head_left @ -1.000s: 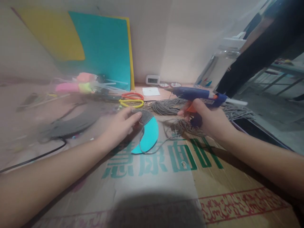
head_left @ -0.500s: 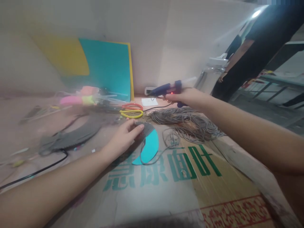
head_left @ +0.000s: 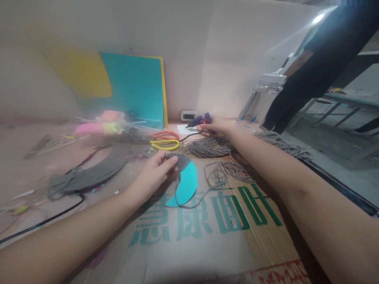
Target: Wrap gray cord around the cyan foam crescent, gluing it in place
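A turquoise crescent-shaped piece (head_left: pixel 188 183), its upper end covered in grey cord, lies on the printed cardboard (head_left: pixel 207 244). My left hand (head_left: pixel 161 167) pinches that grey-covered end between thumb and fingers. From the crescent a loose grey cord (head_left: pixel 204 193) curves right toward a pile of cord (head_left: pixel 210 146). Farther back, my right hand (head_left: pixel 217 125) is closed round a dark blue glue gun (head_left: pixel 197 119), whose nozzle points left over a white card (head_left: pixel 182 130). A small red light glows on the gun. Fingers on its far side are hidden.
Red-and-yellow-handled scissors (head_left: pixel 165 141) lie behind my left hand. A small digital clock (head_left: pixel 188 115), a clear bottle (head_left: pixel 257 102) and turquoise and yellow sheets (head_left: pixel 136 86) stand at the back. Left is a grey curved piece (head_left: pixel 91 171) beside a black cable (head_left: pixel 44 216). A person (head_left: pixel 319 67) stands at right.
My right hand has lowered the glue gun, moving it away and slightly left to the white card. My left hand keeps its hold on the crescent.
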Demonstrator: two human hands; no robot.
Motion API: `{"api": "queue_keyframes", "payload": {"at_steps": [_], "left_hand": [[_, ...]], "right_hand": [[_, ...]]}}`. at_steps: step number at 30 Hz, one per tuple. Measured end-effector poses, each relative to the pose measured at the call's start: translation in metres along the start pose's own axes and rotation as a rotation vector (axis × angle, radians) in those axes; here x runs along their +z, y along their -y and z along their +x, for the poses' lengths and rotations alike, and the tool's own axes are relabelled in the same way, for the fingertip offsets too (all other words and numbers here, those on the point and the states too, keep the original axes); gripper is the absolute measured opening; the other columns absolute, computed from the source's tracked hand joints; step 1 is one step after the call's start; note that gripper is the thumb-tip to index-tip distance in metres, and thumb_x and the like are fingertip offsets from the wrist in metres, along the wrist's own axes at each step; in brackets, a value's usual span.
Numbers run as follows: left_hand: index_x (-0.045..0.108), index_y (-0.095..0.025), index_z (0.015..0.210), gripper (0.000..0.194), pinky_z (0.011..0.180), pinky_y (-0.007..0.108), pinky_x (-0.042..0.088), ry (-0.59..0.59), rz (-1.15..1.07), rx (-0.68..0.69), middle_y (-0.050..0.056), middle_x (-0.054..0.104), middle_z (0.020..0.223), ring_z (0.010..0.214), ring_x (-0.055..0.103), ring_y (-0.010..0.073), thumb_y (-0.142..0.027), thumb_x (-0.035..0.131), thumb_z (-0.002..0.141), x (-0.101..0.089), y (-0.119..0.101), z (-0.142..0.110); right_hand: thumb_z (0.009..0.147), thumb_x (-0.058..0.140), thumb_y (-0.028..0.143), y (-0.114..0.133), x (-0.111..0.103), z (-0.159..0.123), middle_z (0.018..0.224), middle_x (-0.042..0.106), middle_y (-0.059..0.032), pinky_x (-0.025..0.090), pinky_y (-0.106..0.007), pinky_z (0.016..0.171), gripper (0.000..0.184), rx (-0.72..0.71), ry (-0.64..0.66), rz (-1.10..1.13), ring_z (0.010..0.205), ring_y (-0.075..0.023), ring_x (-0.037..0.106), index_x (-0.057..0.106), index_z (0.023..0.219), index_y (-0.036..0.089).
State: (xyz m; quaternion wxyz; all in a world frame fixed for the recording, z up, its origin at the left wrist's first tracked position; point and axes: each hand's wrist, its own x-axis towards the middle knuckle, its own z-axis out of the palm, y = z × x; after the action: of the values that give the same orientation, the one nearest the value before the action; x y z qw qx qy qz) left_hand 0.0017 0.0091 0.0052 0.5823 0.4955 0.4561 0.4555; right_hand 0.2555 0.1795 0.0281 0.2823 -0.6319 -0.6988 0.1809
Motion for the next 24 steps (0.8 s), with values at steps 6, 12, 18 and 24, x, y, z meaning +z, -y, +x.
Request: {"api": "queue_keyframes", "payload": {"at_steps": [6,12,18,24], "left_hand": [[0.051,-0.018,0.082,0.022,0.057,0.019,0.043,-0.04,-0.119,-0.018,-0.002,0.064,0.064,0.059,0.058,0.0095,-0.031,0.067,0.073,-0.001,0.0,0.002],[0.052,-0.018,0.083,0.016,0.06,0.021,0.045,-0.059,-0.114,0.005,-0.001,0.065,0.066,0.061,0.06,0.0103,-0.03,0.062,0.078,-0.002,0.003,0.004],[0.053,-0.017,0.081,0.015,0.062,0.021,0.047,-0.046,-0.082,0.045,-0.001,0.065,0.069,0.062,0.059,0.01,-0.03,0.062,0.079,-0.005,0.006,0.004],[0.054,-0.02,0.085,0.017,0.065,0.021,0.047,0.018,-0.095,0.043,-0.002,0.063,0.072,0.067,0.057,0.0099,-0.031,0.065,0.08,-0.008,0.008,0.002]], "right_hand": [[0.079,0.067,0.038,-0.008,-0.012,-0.03,0.114,0.065,-0.0187,0.045,-0.039,0.09,0.051,-0.05,-0.179,-0.056,0.104,-0.0282,0.061,0.054,0.12,0.011],[0.086,0.057,0.034,0.024,-0.006,-0.113,0.101,0.062,-0.0071,0.046,-0.034,0.088,0.021,-0.27,-0.32,0.22,0.096,-0.0188,0.059,0.051,0.1,0.02],[0.086,0.057,0.043,0.047,0.011,-0.166,0.089,0.062,-0.0026,0.048,-0.028,0.068,0.025,-0.284,0.129,0.317,0.075,-0.0145,0.058,0.055,0.095,0.019],[0.084,0.057,0.04,0.047,0.016,-0.169,0.069,0.061,0.0013,0.042,-0.024,0.057,0.022,-0.213,0.256,0.238,0.059,-0.0119,0.053,0.061,0.079,0.019]]}}
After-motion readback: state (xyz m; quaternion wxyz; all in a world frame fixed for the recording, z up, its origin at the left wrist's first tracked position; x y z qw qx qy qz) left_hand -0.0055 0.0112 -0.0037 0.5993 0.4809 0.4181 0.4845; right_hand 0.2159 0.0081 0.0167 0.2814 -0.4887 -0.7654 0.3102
